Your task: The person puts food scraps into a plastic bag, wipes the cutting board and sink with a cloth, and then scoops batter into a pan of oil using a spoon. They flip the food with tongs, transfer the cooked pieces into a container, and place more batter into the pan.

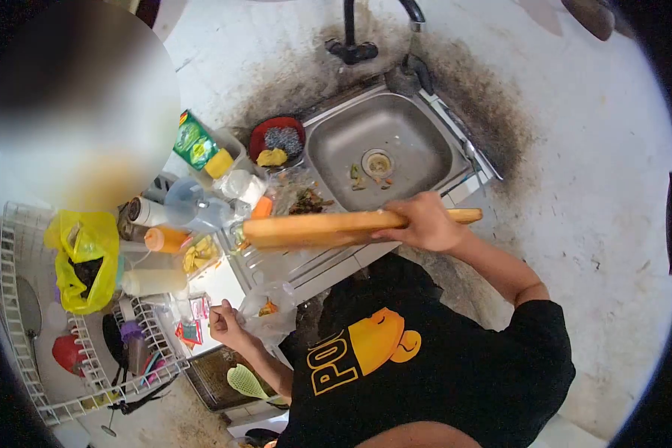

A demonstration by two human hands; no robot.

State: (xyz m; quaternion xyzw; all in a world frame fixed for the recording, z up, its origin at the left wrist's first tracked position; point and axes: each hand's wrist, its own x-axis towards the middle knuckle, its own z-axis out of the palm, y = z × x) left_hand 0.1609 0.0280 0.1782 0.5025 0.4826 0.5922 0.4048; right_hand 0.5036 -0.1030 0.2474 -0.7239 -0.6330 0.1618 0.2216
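Note:
My right hand (424, 222) grips a thick wooden board (313, 228) near one end and holds it over the front edge of the sink unit. The board is tilted, with its narrow side facing up. Curled fingers show on my left hand (226, 322), beside a clear plastic bag (267, 312) with orange scraps in it; what the fingers hold, if anything, I cannot make out. Dark food scraps (308, 201) lie on the drainboard behind the board. A few bits of food rest around the drain of the steel sink (418, 153).
At the left stands a white dish rack (52, 409) with a yellow bag (104, 278). Bottles and containers crowd the counter near an orange-topped bottle (166, 240). A red bowl (258, 142) with scrubbers sits beside the sink, below the black faucet (351, 51).

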